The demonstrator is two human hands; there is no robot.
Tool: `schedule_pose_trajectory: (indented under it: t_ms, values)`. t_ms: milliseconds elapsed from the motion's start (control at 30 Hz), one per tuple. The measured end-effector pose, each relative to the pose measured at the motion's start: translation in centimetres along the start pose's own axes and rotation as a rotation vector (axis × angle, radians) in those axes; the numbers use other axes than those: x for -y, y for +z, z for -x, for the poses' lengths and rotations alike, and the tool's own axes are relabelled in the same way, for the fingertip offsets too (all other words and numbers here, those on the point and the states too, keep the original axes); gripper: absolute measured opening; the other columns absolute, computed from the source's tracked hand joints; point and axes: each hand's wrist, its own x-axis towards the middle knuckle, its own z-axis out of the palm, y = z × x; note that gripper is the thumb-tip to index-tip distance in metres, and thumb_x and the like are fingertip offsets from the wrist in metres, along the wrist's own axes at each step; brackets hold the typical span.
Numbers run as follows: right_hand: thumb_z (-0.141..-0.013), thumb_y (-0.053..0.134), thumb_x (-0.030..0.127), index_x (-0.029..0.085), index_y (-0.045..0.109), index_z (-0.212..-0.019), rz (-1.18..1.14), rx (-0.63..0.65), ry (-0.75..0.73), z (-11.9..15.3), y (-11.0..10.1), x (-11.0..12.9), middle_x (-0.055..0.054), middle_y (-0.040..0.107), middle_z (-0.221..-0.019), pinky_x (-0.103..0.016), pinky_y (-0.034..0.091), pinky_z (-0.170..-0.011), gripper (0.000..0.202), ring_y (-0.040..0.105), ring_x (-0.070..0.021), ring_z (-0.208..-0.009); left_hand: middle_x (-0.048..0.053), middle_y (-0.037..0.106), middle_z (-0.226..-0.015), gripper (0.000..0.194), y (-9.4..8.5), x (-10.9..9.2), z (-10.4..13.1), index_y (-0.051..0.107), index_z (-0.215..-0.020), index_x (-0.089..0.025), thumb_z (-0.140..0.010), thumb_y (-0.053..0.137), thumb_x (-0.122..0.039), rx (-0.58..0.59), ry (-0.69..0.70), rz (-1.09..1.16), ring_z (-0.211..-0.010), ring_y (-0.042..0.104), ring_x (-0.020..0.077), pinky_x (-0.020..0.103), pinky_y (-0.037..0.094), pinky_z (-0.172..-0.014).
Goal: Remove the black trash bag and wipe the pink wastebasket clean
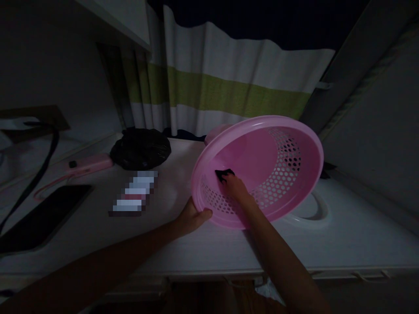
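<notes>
A pink plastic basket [258, 124] with rows of round holes in its wall is tilted on its side, its mouth facing me. My left hand [194, 216] grips the lower left of its rim, thumb over the edge. Inside the basket, my right hand [234, 187] is closed on a black cloth [224, 174], which touches or lies close to the inner wall on the left. Most of the right fingers are hidden by the hand itself and the dark cloth. Behind the basket's lower right, a white ring-shaped handle [319, 216] rests on the tabletop.
On the white desk [170, 255], left of the basket, are a black plastic bag [141, 149], a blurred-out phone [135, 194], a pink power strip [90, 164] and a dark tablet [46, 218]. A striped curtain [235, 91] hangs behind. Drawers are below the front edge.
</notes>
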Motion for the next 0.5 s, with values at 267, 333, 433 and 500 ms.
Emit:
schedule_pose_trajectory:
  t_ms: [267, 333, 433, 500]
  values:
    - [-0.087, 0.033, 0.019, 0.006, 0.045, -0.125, -0.047, 0.022, -0.062, -3.1, 2.0, -0.8, -0.015, 0.043, -0.131, -0.031, 0.026, -0.103, 0.042, 0.033, -0.0199, -0.125, 0.006, 0.063, -0.08, 0.023, 0.1, 0.2, -0.2, 0.058, -0.078, -0.013, -0.058, 0.052, -0.021, 0.008, -0.03, -0.027, -0.078, 0.055, 0.0184, 0.034, 0.046, -0.077]
    - [-0.087, 0.034, 0.019, 0.008, 0.041, -0.128, -0.14, 0.068, -0.137, -3.3, 1.7, -1.0, -0.012, 0.039, -0.134, -0.03, 0.026, -0.103, 0.044, 0.032, -0.0178, -0.126, 0.005, 0.063, -0.082, 0.024, 0.1, 0.2, -0.3, 0.058, -0.08, -0.014, -0.058, 0.051, -0.021, 0.012, -0.019, -0.024, -0.08, 0.055, 0.0185, 0.034, 0.046, -0.079]
    - [-0.086, 0.037, 0.022, 0.012, 0.038, -0.13, -0.339, 0.132, -0.347, -3.0, 0.8, -1.3, -0.007, 0.036, -0.137, -0.029, 0.025, -0.104, 0.045, 0.03, -0.0143, -0.127, 0.005, 0.063, -0.085, 0.026, 0.1, 0.4, -0.3, 0.058, -0.082, -0.015, -0.058, 0.051, -0.021, 0.022, 0.02, -0.025, -0.083, 0.055, 0.0194, 0.035, 0.045, -0.081]
    - [-0.085, 0.04, 0.025, 0.015, 0.04, -0.128, -0.451, 0.172, -0.482, -2.4, 0.1, -1.6, -0.004, 0.036, -0.137, -0.03, 0.025, -0.105, 0.044, 0.031, -0.0135, -0.126, 0.006, 0.063, -0.086, 0.028, 0.0, 0.6, -0.2, 0.057, -0.084, -0.015, -0.058, 0.052, -0.022, 0.018, 0.037, -0.029, -0.084, 0.055, 0.0196, 0.035, 0.044, -0.082]
